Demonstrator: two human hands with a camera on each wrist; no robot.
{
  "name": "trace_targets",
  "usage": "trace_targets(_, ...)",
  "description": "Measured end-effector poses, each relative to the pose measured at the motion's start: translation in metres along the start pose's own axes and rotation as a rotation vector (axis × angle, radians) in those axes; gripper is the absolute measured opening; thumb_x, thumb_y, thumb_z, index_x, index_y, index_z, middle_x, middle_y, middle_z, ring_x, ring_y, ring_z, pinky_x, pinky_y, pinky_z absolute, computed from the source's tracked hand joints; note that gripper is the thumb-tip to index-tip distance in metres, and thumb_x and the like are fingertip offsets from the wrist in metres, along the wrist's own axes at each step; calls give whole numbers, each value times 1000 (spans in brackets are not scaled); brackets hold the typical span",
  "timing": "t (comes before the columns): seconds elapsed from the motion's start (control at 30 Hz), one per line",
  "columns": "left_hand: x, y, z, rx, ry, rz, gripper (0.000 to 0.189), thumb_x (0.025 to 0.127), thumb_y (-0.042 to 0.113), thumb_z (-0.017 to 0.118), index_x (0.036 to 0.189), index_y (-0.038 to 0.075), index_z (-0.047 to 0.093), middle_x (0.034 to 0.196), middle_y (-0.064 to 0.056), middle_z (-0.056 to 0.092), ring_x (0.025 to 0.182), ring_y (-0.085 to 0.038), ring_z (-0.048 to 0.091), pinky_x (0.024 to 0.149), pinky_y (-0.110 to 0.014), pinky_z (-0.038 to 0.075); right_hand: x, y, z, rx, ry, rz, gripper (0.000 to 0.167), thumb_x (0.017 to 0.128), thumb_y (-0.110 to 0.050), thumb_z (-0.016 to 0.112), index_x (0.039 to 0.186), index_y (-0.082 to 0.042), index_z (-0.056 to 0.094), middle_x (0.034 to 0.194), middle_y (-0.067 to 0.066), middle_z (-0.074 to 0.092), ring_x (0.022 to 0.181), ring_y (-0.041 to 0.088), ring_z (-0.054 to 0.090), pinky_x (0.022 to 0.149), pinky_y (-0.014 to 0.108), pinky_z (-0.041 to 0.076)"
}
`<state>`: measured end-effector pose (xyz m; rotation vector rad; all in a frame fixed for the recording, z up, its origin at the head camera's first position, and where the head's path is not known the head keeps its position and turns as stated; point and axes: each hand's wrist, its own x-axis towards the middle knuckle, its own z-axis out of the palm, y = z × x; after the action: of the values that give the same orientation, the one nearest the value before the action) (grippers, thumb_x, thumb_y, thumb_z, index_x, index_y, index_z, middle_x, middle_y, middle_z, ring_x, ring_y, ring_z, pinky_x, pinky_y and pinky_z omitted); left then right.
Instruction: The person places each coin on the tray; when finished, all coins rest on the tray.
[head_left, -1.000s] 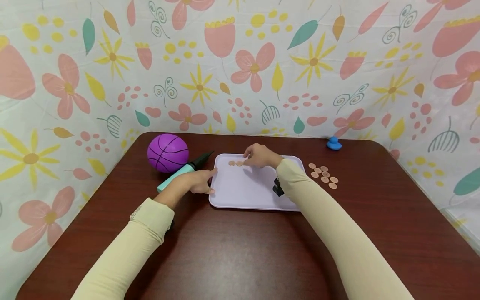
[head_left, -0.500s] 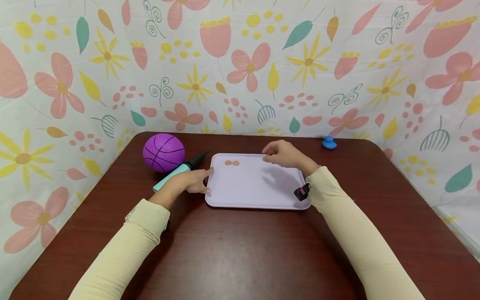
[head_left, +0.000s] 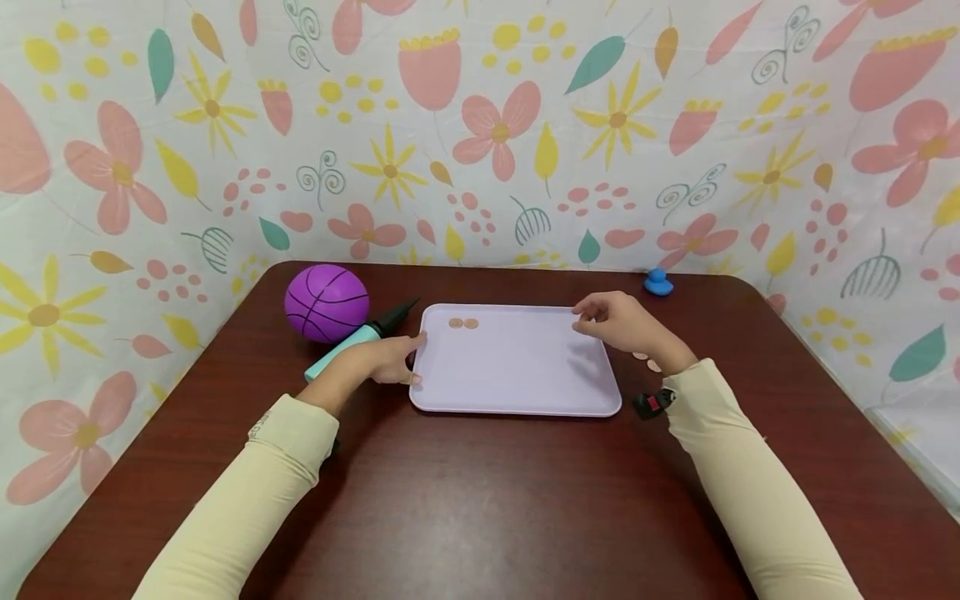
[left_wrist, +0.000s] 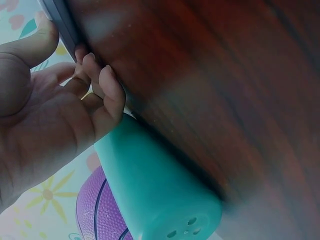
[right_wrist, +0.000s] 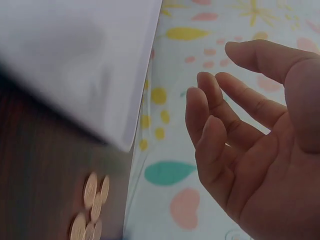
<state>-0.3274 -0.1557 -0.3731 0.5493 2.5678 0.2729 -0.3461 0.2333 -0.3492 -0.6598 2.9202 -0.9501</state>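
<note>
- pale lilac rectangular tray, plain
- flat round copper-coloured coins
- round purple ball bears black lines
- turquoise-and-black tube
- small blue duck
- red-brown wood-grained table
- white cloth sheet shows pink, yellow, teal florals
- pale yellow sleeves

An indoor tabletop space, with a creased white sheet, printed with pink, yellow and teal flowers and leaves, behind and beside a glossy, dark red-brown table. A purple ball and blue toy duck lend a playroom look. Whether this is a home or studio cannot be told.
</note>
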Motion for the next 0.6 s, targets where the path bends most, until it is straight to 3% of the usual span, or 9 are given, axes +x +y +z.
trace_targets(0.1, -2, 0, -1, -8, 2, 12, 87, 96, 28, 66, 157, -1, 10, 157, -24, 27, 145, -33, 29, 117, -42, 25, -9, 8, -7, -16, 19, 15, 26, 93, -20, 71, 112, -3, 70, 95, 9, 67, 79, 22, 59, 66, 31, 51)
trace_targets(0.33, -2, -2, -1, -12, 5, 44, 89, 95, 31, 67, 156, -3, 13, 156, -26, 29, 143, -35, 31, 116, -43, 27, -26, 34, -20, -17, -42, 143, 30, 94, -19, 69, 116, 2, 67, 86, 14, 66, 60, 32, 60, 54, 34, 50)
trace_targets(0.53, 0, -2, 2, -9, 15, 31, 87, 97, 27, 65, 157, -2, 10, 157, -25, 27, 144, -35, 29, 117, -44, 25, -33, 57, -23, -145, -43, 150, 28, 92, -20, 71, 110, 2, 70, 83, 8, 67, 79, 25, 60, 75, 38, 50)
trace_targets(0.6, -1, 0, 3, -5, 15, 30, 86, 97, 27, 65, 157, -2, 11, 157, -26, 27, 144, -35, 30, 117, -44, 25, -36, 62, -22, -175, -56, 155, 29, 90, -20, 73, 109, 1, 71, 85, 7, 67, 82, 24, 59, 74, 38, 50)
